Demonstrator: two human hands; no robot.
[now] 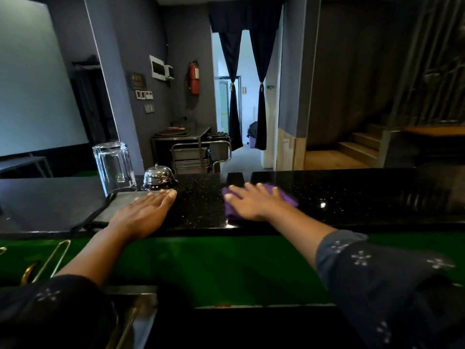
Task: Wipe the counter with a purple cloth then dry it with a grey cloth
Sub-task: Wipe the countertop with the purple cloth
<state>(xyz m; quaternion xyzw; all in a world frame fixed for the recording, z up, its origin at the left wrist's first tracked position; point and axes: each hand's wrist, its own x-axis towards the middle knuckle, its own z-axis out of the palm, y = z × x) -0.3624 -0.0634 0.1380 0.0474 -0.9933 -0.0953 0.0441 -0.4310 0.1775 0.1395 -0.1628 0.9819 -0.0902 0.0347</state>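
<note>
While flattened, purple cloth [261,200] under right hand [254,201].

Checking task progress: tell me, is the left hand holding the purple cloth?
No, the purple cloth lies under the right hand; the left hand rests flat.

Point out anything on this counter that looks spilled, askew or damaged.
Nothing stands out. The glass sits upside down by the bell, likely on purpose. The grey cloth lies flat under the left hand; the right hand presses the purple cloth.
</note>
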